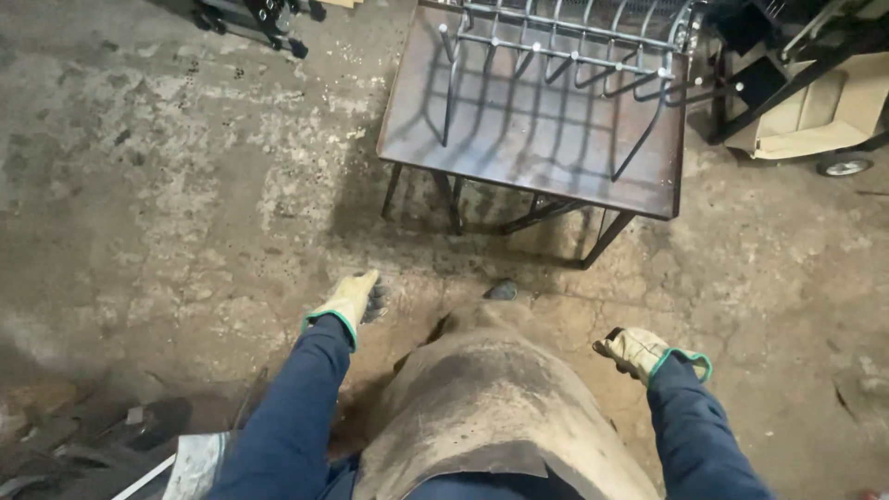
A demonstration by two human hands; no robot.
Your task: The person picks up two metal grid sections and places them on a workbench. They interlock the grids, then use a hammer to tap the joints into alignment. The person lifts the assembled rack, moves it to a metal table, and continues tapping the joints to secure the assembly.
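Observation:
I look down at a stained concrete floor. My left hand [355, 301], in a pale work glove with a green cuff, hangs over the floor with its fingers loosely curled and nothing in it. My right hand [633, 351] wears the same kind of glove, is loosely curled and holds nothing. Blue sleeves cover both arms. A worn brown leather apron [491, 407] hangs between them. Ahead stands a rusty steel table [482, 139] with a frame of welded metal rods [565, 56] on it. Both hands are well short of the table.
A shoe tip [501, 291] shows just ahead of the apron. Scrap metal pieces [83, 435] lie at the lower left. A cream-coloured wheeled cart [824, 120] with a black frame stands at the upper right. Dark equipment [259, 17] sits at the top left.

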